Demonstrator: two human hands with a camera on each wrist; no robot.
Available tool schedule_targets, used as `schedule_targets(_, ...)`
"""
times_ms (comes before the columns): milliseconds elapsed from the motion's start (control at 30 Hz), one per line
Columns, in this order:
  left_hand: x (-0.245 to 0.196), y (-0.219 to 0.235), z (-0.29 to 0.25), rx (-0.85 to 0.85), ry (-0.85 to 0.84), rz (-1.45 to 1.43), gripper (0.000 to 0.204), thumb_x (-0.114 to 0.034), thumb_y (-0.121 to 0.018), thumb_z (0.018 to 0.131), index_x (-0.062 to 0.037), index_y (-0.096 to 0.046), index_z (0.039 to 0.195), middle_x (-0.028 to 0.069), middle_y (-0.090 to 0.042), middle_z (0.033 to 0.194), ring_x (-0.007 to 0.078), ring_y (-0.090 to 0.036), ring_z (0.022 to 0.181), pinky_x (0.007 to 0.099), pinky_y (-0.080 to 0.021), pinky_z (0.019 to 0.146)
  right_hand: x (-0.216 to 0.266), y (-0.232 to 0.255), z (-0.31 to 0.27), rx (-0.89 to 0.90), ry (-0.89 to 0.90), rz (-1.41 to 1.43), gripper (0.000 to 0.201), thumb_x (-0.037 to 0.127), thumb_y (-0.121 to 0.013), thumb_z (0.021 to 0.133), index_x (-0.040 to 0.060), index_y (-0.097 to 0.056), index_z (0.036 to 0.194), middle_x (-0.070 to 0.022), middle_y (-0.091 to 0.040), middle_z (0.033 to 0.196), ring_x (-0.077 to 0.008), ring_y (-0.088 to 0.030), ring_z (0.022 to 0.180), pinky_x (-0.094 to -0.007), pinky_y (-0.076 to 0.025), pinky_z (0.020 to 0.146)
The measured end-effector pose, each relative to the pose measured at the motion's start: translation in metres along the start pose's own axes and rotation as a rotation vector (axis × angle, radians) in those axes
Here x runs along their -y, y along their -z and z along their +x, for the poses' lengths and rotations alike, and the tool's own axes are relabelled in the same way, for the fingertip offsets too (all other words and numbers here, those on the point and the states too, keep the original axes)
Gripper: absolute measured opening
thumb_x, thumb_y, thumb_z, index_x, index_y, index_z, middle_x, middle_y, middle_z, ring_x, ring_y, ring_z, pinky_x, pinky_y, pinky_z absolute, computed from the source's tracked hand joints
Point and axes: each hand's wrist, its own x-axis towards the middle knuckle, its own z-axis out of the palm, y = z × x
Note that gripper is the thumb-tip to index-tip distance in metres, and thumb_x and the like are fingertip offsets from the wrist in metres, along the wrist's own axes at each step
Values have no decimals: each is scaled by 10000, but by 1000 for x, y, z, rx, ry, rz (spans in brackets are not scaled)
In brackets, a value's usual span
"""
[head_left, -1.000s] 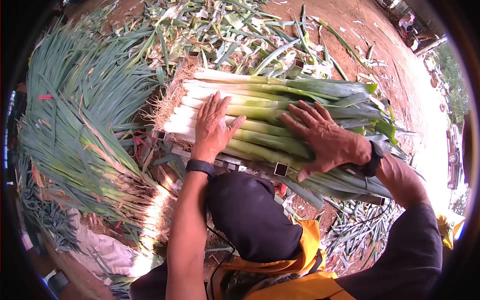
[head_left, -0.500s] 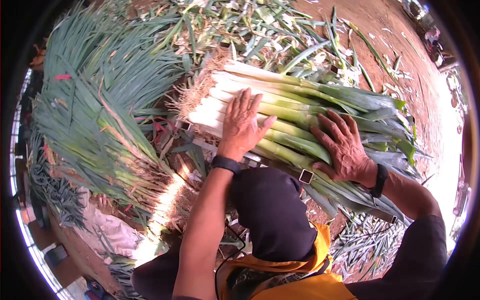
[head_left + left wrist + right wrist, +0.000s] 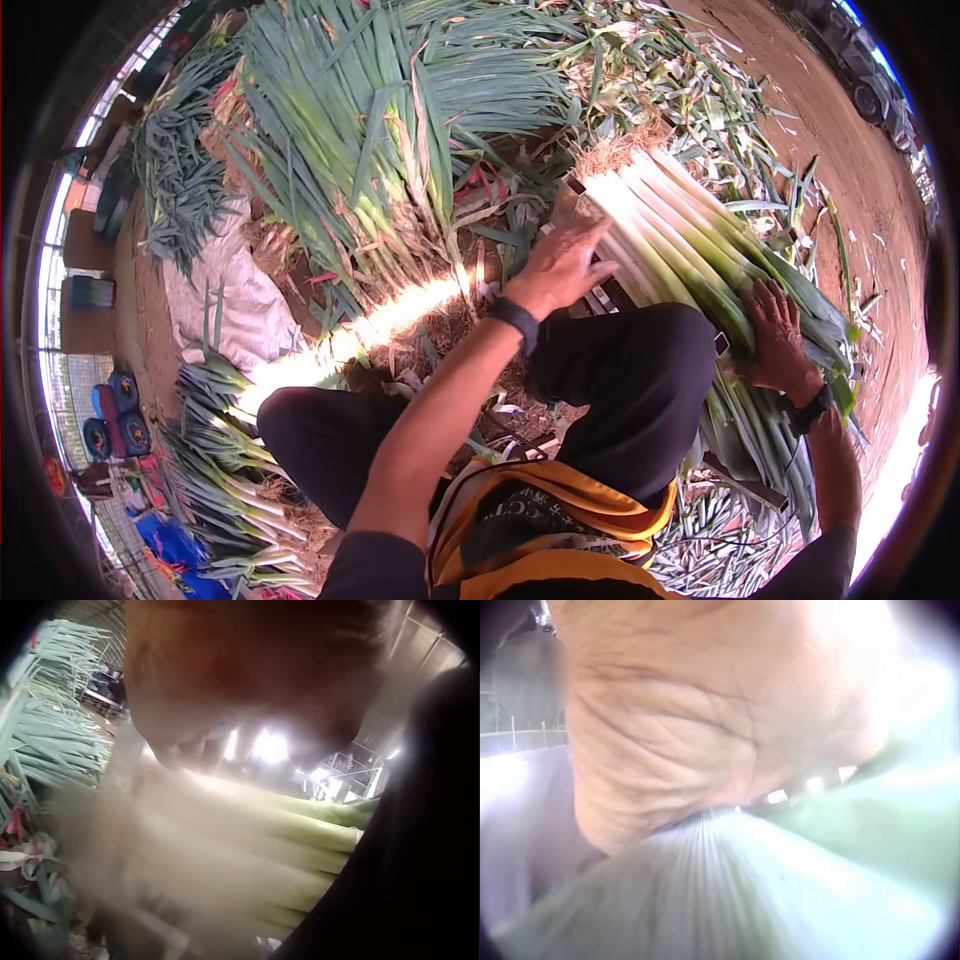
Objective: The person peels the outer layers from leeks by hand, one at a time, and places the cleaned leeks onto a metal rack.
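Observation:
A row of thick leeks (image 3: 690,225) lies side by side on a low metal frame (image 3: 722,343) at the right of the head view, white ends and roots pointing away. My left hand (image 3: 565,265) is at the near-left edge of the white stalks, its fingers stretched along them. In the left wrist view the palm (image 3: 247,675) hangs over the pale leeks, which are blurred. My right hand (image 3: 780,340) rests with spread fingers on the green leaves. Its palm (image 3: 705,712) lies against a ribbed leaf (image 3: 697,892) in the right wrist view.
Large untrimmed leeks (image 3: 350,150) are heaped to the left. Peeled leaf scraps (image 3: 660,60) cover the soil at the back. A pale sack (image 3: 235,290) and more leeks (image 3: 235,470) lie at lower left. My bent knee (image 3: 640,350) stands beside the frame.
The head view has turned left, showing both legs. My left hand has gone from the top of the white stalks to their near-left edge; the right hand stays on the leaves.

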Motion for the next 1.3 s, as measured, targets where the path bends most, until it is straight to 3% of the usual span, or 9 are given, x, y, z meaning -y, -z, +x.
schedule_targets(100, 40, 61, -62, -110, 119, 119, 652, -375, -630, 916, 4, -438, 1410, 234, -538, 1362, 351, -512, 1276, 407, -396, 1084, 10, 55, 4, 234, -19, -31, 936, 398, -839, 610, 42, -472, 1394, -249, -465, 1378, -417, -377, 1334, -531, -286, 1086)
schedule_targets(167, 52, 114, -97, -47, 432, -9, 617, -361, -633, 911, 24, -483, 1369, 236, -598, 1285, 326, -590, 1185, 388, -450, 1007, 29, 101, 5, 423, -36, -51, 876, 380, -835, 630, 29, -506, 1362, -246, -533, 1311, -399, -445, 1289, -506, -339, 1051)
schedule_targets(233, 59, 160, -128, -34, 576, -25, 578, -345, -641, 904, 35, -524, 1323, 216, -652, 1190, 272, -635, 1093, 358, -482, 938, 81, 148, 6, 193, 13, 106, 742, 330, -828, 663, -21, -571, 1264, -227, -632, 1129, -380, -570, 1124, -461, -426, 938)
schedule_targets(333, 85, 195, -171, -147, 523, 15, 539, -311, -681, 883, 45, -553, 1268, 193, -686, 995, 268, -668, 928, 355, -517, 837, 145, 192, 22, -143, 519, 211, 589, 210, -800, 704, -16, -603, 1211, -207, -651, 1054, -381, -626, 979, -447, -483, 830)
schedule_targets(500, 76, 223, -194, -242, 568, -27, 494, -279, -709, 871, 19, -577, 1242, 183, -677, 965, 270, -656, 885, 368, -509, 783, 215, 180, 70, -91, 568, 387, 497, 254, -773, 768, -13, -603, 1151, -150, -664, 1161, -357, -630, 1032, -421, -486, 883)
schedule_targets(700, 59, 237, -211, -179, 347, 540, 475, -263, -677, 886, 6, -575, 1264, 243, -673, 1043, 359, -658, 1009, 409, -504, 873, 149, 133, 61, 63, 432, 50, 537, 149, -784, 720, 29, -607, 1213, -179, -656, 1006, -375, -639, 919, -426, -515, 796)
schedule_targets(900, 65, 219, -217, -152, 338, 215, 464, -165, -648, 917, -16, -527, 1340, 200, -642, 1122, 295, -636, 1037, 373, -490, 924, 62, 189, -63, 228, 96, -112, 638, 185, -844, 668, 74, -609, 1251, -131, -661, 1087, -302, -632, 1024, -409, -490, 899)
schedule_targets(1100, 59, 218, -205, -41, 428, 150, 459, -178, -627, 941, -25, -515, 1359, 163, -614, 1176, 258, -588, 1069, 362, -441, 969, 117, 247, -108, 360, -51, -242, 662, 307, -821, 700, 152, -599, 1304, -46, -670, 1138, -262, -617, 1067, -399, -450, 936)
schedule_targets(1300, 73, 215, -214, -17, 425, 278, 482, -239, -645, 936, -9, -524, 1342, 168, -603, 1196, 283, -575, 1090, 373, -431, 988, 137, 251, -79, 230, 154, -104, 678, 436, -777, 719, 152, -604, 1310, -79, -677, 1119, -275, -636, 1025, -395, -471, 930)
